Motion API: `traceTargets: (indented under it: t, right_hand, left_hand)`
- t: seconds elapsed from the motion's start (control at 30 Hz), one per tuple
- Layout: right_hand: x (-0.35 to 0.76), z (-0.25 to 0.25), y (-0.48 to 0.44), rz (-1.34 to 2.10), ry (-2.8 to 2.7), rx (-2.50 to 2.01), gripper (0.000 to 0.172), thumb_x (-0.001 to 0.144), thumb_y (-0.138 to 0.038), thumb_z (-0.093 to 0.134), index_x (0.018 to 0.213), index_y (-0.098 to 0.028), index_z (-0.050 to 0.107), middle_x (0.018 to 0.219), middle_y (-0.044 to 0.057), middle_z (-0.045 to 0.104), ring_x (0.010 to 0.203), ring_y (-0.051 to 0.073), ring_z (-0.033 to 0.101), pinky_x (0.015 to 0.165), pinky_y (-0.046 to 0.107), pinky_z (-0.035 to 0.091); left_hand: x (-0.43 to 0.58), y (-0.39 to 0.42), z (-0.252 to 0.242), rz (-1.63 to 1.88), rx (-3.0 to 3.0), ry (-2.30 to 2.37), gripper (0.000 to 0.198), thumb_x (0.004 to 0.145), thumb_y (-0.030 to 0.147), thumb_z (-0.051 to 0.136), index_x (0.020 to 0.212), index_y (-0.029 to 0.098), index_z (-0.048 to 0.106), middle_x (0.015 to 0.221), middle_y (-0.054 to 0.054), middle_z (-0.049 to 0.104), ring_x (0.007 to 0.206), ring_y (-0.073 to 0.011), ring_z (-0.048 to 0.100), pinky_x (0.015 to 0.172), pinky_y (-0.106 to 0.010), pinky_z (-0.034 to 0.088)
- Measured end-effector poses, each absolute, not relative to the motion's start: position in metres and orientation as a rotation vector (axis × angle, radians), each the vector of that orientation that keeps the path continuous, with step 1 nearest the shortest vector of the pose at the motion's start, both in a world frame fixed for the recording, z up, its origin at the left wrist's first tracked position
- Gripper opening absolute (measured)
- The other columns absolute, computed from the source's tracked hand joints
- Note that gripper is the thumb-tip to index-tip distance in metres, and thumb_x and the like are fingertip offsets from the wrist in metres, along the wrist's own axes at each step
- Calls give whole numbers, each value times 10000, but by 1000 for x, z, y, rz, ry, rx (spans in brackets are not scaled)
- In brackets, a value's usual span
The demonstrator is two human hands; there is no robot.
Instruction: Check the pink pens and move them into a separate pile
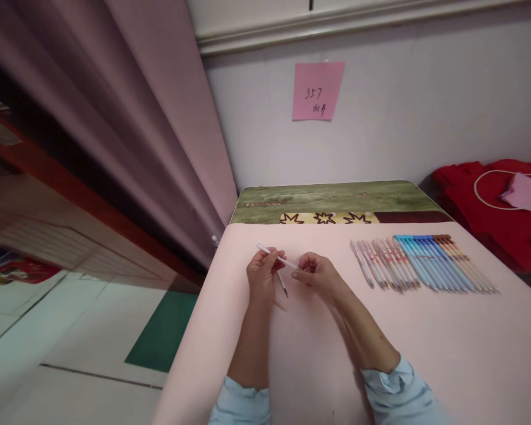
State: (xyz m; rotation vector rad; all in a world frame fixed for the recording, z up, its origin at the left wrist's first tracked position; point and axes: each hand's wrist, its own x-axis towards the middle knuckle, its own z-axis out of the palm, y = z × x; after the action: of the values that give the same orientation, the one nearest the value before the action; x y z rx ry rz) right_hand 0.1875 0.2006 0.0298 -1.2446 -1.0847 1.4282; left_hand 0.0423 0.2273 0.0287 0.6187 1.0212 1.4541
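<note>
A slim white pen barrel [287,263] slants between my two hands, just above the pink table cover. My left hand [261,274] is closed around its upper left part, with one end poking out past the thumb. The fingers of my right hand [321,274] are pinched at its lower right end. Below my left fingers a thin pale stick with a dark tip, like a pen refill [282,283], points down toward the cover; whether my left hand holds it or it lies on the cover I cannot tell.
Right of my hands lies a row of pens: several white and red patterned pens [383,262], blue pens [436,265] and brown-topped pens [464,265]. The pink cover [407,354] spans the table. A curtain [168,118] hangs left; red cloth [482,206] sits at right.
</note>
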Motion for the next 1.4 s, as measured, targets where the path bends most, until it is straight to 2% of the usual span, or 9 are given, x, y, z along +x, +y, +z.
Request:
traceTargets:
  t: [0.13, 0.27, 0.4, 0.5, 0.63, 0.8, 1.03, 1.27, 1.4]
  right_hand:
    - [186, 35, 198, 1471, -1136, -1329, 467, 678, -600, 719, 837, -178, 597, 619, -26, 564, 487, 93, 490, 433, 208, 363]
    - [185, 37, 197, 1591, -1132, -1395, 617, 856, -684, 414, 705, -133, 646, 493, 1, 521, 372, 76, 405, 374, 220, 264]
    - [187, 32, 200, 1499, -1082, -1302, 408, 691, -551, 719, 737, -164, 599, 563, -27, 556, 454, 80, 464, 431, 207, 329]
    - [188, 32, 200, 1485, -1032, -1218, 466, 565, -451, 835, 842, -191, 565, 643, -48, 567, 530, 92, 511, 481, 207, 388]
    - [187, 33, 199, 1544, -1114, -1228, 415, 698, -496, 727, 938, -177, 614, 685, -22, 592, 520, 93, 512, 457, 209, 367]
    - [193, 30, 202, 1531, -1178, -1295, 315, 714, -467, 694, 781, -162, 660, 583, -26, 554, 490, 91, 475, 472, 220, 372]
    - [229, 28, 204, 1077, -1351, -1733, 254, 740, -448, 644, 681, -204, 688, 540, -3, 601, 518, 135, 521, 481, 236, 331]
    - [191, 32, 200, 854, -1470, -1737, 268, 844, -443, 569, 920, -244, 730, 794, 32, 719, 730, 192, 634, 662, 283, 431]
    - [175, 34, 197, 776, -1576, -1736, 227, 803, -424, 657, 954, -271, 732, 899, 34, 721, 773, 186, 635, 681, 281, 424]
  left_hand:
    - [43, 227, 29, 1461, 626, 986, 360, 636, 315, 814, 892, 125, 647, 785, -71, 724, 664, -140, 657, 662, -271, 507]
    - [44, 228, 29, 1464, 631, 976, 350, 649, 307, 809, 896, 120, 645, 787, -70, 723, 658, -132, 655, 652, -259, 509]
    - [42, 229, 29, 1477, 608, 997, 360, 649, 315, 811, 899, 119, 643, 788, -67, 724, 646, -121, 653, 637, -241, 504]
    - [41, 228, 30, 1480, 586, 1016, 384, 635, 335, 816, 900, 123, 637, 800, -69, 722, 633, -125, 657, 611, -237, 498]
    - [42, 228, 30, 1477, 593, 1014, 405, 626, 349, 819, 907, 129, 628, 803, -66, 717, 626, -140, 668, 606, -256, 512]
    - [35, 234, 24, 1553, 534, 1093, 414, 606, 349, 828, 894, 129, 626, 789, -56, 712, 620, -140, 672, 594, -249, 514]
    - [14, 241, 17, 1729, 485, 1237, 384, 613, 307, 810, 888, 124, 615, 748, -35, 699, 577, -128, 653, 560, -240, 503]
    - [23, 238, 15, 1554, 622, 1250, 401, 660, 380, 773, 912, 118, 604, 798, -81, 720, 605, -164, 674, 581, -291, 531]
    - [31, 236, 17, 1466, 717, 1190, 395, 685, 399, 759, 920, 130, 592, 857, -102, 727, 644, -163, 683, 624, -291, 531]
